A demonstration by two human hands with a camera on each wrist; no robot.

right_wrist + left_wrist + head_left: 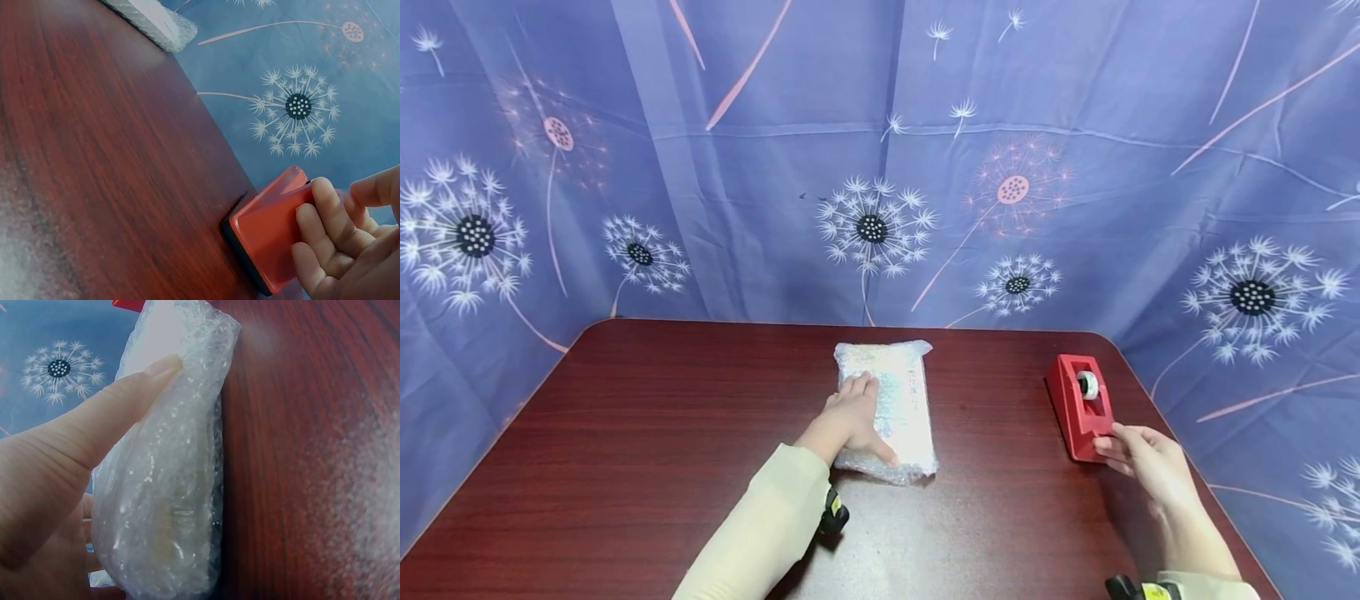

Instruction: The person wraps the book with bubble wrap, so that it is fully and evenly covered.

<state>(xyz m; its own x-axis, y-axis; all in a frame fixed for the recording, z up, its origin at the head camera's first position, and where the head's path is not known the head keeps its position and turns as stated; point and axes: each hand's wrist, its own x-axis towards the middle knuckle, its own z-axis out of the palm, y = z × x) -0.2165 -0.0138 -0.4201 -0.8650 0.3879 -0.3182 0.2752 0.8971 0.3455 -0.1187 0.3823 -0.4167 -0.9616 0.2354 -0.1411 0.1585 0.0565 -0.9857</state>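
A flat package in bubble wrap lies on the table in front of me. My left hand rests on its left side, fingers stretched over the top and thumb toward the near edge. In the left wrist view the thumb presses the clear bubble wrap. At the right stands a red tape dispenser with a small white tape roll inside. My right hand is at its near end, thumb and forefinger pinched by the cutter. In the right wrist view the other fingertips lie against the red body; the tape's end is too faint to see.
The dark red wooden table has rounded far corners. A blue curtain with dandelion prints hangs behind and along both sides. Black wrist cameras, one on the left and one on the right, sit below the hands.
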